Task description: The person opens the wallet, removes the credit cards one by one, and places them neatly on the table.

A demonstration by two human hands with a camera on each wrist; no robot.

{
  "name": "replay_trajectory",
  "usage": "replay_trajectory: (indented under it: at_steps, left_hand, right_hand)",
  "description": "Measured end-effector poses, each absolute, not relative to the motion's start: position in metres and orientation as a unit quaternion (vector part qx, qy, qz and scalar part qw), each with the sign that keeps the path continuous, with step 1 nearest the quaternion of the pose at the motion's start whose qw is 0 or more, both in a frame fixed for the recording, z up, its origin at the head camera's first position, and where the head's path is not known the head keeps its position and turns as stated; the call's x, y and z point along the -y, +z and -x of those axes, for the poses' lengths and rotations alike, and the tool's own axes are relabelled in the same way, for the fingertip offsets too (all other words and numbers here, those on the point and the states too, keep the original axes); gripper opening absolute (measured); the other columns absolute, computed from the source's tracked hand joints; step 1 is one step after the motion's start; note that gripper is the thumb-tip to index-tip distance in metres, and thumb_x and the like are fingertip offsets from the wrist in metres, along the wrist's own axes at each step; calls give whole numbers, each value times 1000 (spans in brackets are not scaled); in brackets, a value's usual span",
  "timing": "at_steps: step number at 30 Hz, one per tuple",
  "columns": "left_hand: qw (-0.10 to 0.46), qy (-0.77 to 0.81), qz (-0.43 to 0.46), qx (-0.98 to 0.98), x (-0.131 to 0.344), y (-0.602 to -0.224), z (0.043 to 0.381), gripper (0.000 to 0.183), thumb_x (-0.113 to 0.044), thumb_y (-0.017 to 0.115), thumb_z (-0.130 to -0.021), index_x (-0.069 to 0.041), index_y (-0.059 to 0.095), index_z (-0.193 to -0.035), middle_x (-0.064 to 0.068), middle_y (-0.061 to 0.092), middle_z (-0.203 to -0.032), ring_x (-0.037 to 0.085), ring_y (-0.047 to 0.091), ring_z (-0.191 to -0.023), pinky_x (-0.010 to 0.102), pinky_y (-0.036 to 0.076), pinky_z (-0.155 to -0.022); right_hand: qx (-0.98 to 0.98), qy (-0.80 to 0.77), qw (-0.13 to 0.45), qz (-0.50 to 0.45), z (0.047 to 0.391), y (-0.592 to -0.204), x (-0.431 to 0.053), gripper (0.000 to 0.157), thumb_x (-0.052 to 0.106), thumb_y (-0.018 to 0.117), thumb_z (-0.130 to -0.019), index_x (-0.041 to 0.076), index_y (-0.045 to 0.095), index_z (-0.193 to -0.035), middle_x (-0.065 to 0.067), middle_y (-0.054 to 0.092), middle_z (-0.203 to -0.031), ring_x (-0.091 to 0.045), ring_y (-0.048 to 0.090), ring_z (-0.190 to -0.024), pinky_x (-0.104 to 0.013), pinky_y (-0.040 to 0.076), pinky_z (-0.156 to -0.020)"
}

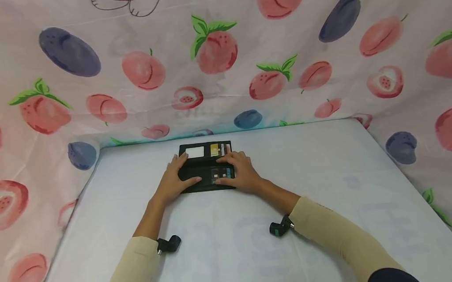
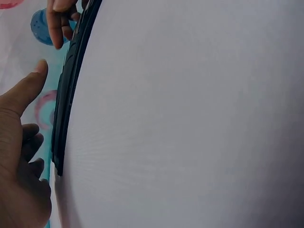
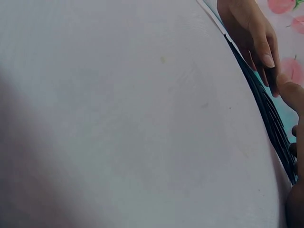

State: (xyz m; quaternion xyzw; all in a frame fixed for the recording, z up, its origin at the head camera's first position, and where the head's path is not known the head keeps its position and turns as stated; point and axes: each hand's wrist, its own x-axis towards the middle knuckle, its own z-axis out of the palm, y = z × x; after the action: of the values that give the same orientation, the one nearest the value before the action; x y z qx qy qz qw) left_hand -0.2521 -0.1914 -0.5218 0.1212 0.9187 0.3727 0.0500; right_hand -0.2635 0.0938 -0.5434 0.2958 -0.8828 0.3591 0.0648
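Observation:
A black wallet (image 1: 205,185) lies spread open on the white-covered table, its two halves one above the other. In the upper half show a white card or slip (image 1: 195,152) and a yellow card (image 1: 214,149); darker card-like pieces (image 1: 215,173) are in the lower half at right. My left hand (image 1: 170,181) rests at the wallet's left side, fingers at the upper-left edge, thumb over the lower half. On the right side lies my right hand (image 1: 245,172), fingertips near the fold and thumb beside the lower cards. Both wrist views show the wallet (image 2: 64,107) edge-on.
White cloth covers the table (image 1: 311,165) under the wallet. A fruit-printed curtain (image 1: 222,88) hangs behind it and along both sides. Small black devices are strapped at the left sleeve (image 1: 134,263) and the right sleeve (image 1: 333,234).

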Motion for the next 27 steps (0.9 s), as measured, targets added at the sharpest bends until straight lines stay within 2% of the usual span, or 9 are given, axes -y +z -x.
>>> replay_trajectory:
  at_steps: [4, 11, 18, 27]
  left_hand:
    - [54, 380, -115, -916, 192, -522, 254, 102, -53, 80, -90, -15, 28, -168, 10, 18, -175, 51, 3, -157, 72, 10, -122]
    - [66, 380, -99, -917, 192, -526, 259, 104, -52, 79, -90, -15, 23, -169, 22, 6, -174, 60, 1, -153, 76, 11, -119]
    - [78, 376, -98, -918, 193, -527, 265, 106, -52, 81, -89, -16, 23, -170, 21, 7, -174, 59, 0, -154, 78, 13, -118]
    - [82, 375, -106, -917, 194, -531, 265, 104, -49, 81, -90, -12, 24, -169, 13, 13, -175, 56, 1, -155, 75, 10, -120]
  right_hand:
    - [890, 335, 69, -300, 263, -545, -93, 68, 49, 88, -83, 19, 68, -140, -7, 58, -135, -25, 48, -113, -53, 38, -95]
    - [899, 313, 63, -301, 261, -543, -91, 61, 50, 87, -84, 21, 71, -136, -5, 59, -131, -24, 47, -111, -51, 38, -96]
    - [899, 310, 74, -299, 260, -541, -90, 52, 47, 86, -87, 20, 74, -130, -5, 61, -126, -25, 49, -106, -50, 39, -92]
    - [904, 300, 64, -299, 261, -543, -89, 54, 50, 85, -87, 22, 73, -131, -3, 59, -128, -23, 48, -110, -50, 39, -95]
